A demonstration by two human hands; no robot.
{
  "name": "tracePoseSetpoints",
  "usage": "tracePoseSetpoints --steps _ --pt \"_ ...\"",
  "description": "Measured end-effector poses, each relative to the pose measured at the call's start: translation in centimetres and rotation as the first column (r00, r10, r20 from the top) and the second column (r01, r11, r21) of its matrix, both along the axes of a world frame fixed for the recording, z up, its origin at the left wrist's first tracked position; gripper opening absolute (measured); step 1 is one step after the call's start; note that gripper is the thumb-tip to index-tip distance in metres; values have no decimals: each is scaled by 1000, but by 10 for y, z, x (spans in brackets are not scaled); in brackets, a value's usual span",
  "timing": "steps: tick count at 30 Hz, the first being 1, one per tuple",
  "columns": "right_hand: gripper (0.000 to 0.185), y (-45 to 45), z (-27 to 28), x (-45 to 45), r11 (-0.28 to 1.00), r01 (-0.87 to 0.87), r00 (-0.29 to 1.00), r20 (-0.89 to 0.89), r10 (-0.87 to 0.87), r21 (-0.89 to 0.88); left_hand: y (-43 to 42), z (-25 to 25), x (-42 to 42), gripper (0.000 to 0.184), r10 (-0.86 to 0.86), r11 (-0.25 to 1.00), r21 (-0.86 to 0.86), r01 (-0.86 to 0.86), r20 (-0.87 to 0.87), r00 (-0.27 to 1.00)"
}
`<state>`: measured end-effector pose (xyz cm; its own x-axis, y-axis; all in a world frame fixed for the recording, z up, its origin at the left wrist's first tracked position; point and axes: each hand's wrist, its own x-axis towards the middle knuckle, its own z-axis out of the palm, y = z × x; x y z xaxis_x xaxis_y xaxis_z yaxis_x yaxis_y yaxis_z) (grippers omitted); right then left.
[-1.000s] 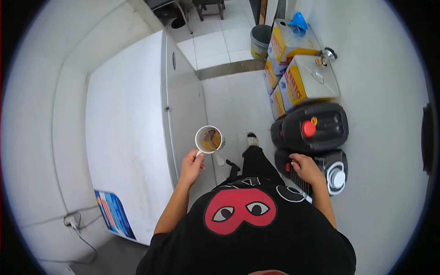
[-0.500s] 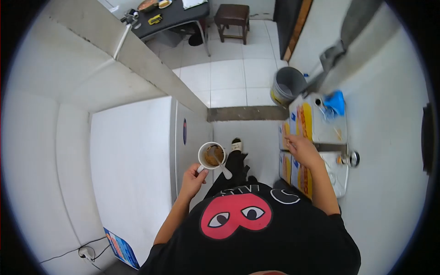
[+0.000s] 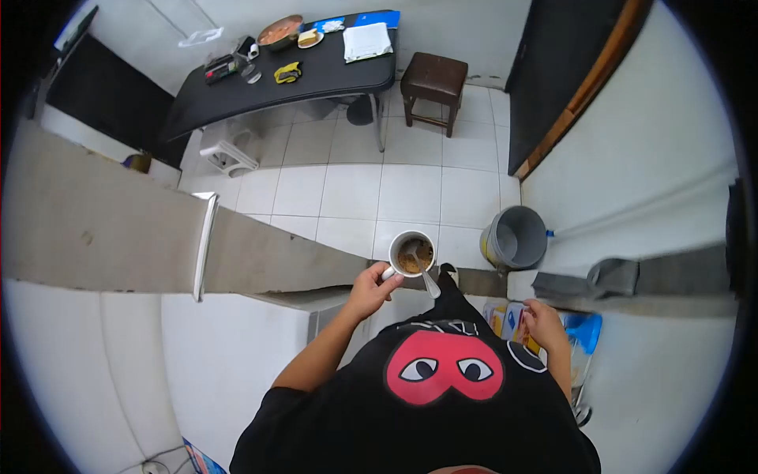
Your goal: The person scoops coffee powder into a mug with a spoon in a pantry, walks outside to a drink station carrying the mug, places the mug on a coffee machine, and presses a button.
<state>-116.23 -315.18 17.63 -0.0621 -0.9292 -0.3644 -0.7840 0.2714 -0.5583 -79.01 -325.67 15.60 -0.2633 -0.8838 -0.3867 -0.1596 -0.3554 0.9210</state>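
Mug (image 3: 401, 243), spoon (image 3: 432, 287) leaning in it, is held up before your torso (image 3: 442, 403); left hand (image 3: 369, 293) has its grip round the handle (image 3: 388, 274). Right hand (image 3: 546, 325) hangs bent near printed containers (image 3: 515, 319), grip width can't tell. Looks like carrying; next move calls for keeping it level.

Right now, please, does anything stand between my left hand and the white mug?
Nothing visible: the left hand holds the white mug directly by its handle. The spoon leans out of it, clear of that hand.
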Motion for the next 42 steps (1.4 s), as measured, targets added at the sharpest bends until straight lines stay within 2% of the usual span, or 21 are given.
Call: tracePoseSetpoints --steps 2,5,9,11,12,14,18,21,24,26,27,29,30,32,34,37,39,41,42 --pt "27 -52 0 -13 998 -56 998 -35 57 26 -28 -2 -9 21 61 997 -43 -60 18 998" --pt "26 -144 -7 -27 954 -289 953 -124 278 -82 -68 -10 -18 20 178 982 -71 -176 27 984" --pt "26 -266 24 3 874 -467 875 -208 436 -134 -101 -16 -16 19 338 940 -49 -337 15 941" --pt "26 -318 24 30 830 -525 850 -148 505 -186 -123 -21 -8 18 423 905 -28 -423 -5 906" --pt "26 -342 22 44 807 -550 835 -119 537 -215 -136 -21 -2 17 452 892 -22 -452 40 891" --pt "26 -386 14 77 736 -644 762 -88 642 -210 -162 -43 11 17 534 845 -18 -534 -3 845" --pt "27 -466 -38 129 628 -747 646 -10 764 -218 -225 -84 40 16 653 753 -39 -656 -79 754" --pt "28 -536 -94 162 586 -786 598 -2 802 -195 -284 -118 72 16 726 677 -37 -735 -134 675" --pt "29 -612 -142 196 559 -829 560 -53 827 -23 -339 -150 108 17 768 608 -61 -792 -210 605" --pt "29 -657 -144 221 530 -845 524 -96 846 64 -374 -153 131 16 814 543 -63 -837 -203 544" --pt "29 -679 -140 235 517 -853 514 -56 856 63 -387 -151 145 16 828 531 -62 -845 -173 533" --pt "29 -722 -127 261 523 -851 525 35 851 46 -409 -144 174 17 865 487 -12 -873 -129 485" --pt "26 -747 -131 271 517 -855 517 2 856 -39 -421 -143 190 18 882 462 10 -887 -105 459" --pt "26 -796 -127 305 538 -841 539 9 842 -63 -444 -140 225 19 900 435 38 -900 -43 433" --pt "26 -853 -134 343 530 -847 531 3 848 -39 -467 -143 260 18 927 366 26 -930 -102 361" --pt "28 -945 -144 426 536 -837 518 156 841 -108 -488 -150 304 19 960 272 53 -961 -78 267" --pt "30 -1020 -160 487 596 -799 508 447 736 -73 -498 -143 338 19 976 215 55 -975 -48 212" --pt "31 -1089 -121 558 555 -832 458 567 685 2 -502 -138 369 20 988 143 64 -988 -61 139" --pt "36 -1131 -109 590 519 -852 460 568 682 67 -503 -139 386 19 992 112 54 -992 -62 109"
